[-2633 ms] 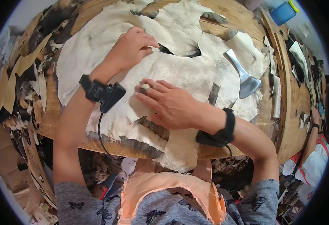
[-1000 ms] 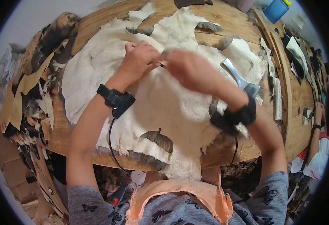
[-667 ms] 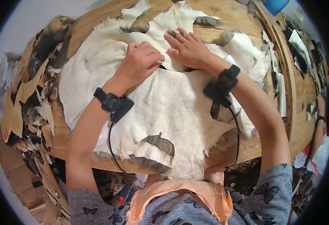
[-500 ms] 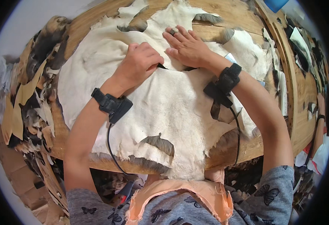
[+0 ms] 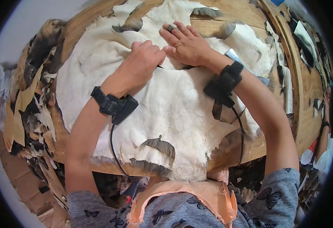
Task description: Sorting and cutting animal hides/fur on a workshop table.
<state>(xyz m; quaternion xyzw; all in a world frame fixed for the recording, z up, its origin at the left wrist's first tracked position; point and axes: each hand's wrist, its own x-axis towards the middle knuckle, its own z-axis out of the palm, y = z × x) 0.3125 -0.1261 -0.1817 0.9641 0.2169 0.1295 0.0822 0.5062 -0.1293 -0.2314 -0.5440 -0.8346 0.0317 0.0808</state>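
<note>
A large pale animal hide (image 5: pixel 174 110), skin side up with grey fur at its edges, covers the wooden table (image 5: pixel 310 114). My left hand (image 5: pixel 143 62) is curled with its knuckles up and presses on the hide near a dark hole or tear in it. Whether it grips anything is hidden. My right hand (image 5: pixel 185 45) lies flat with fingers spread on the hide just right of the left hand, a ring on one finger. Both wrists carry black strapped devices with cables.
A metal blade tool (image 5: pixel 246 68) lies partly under my right forearm on the hide. Scraps of hide and fur (image 5: pixel 26 110) pile up left of the table. Another person's arm (image 5: pixel 324 129) shows at the right edge.
The hide has been spread flatter over the table. Both hands moved from the near middle up to the far part of the hide and now rest side by side.
</note>
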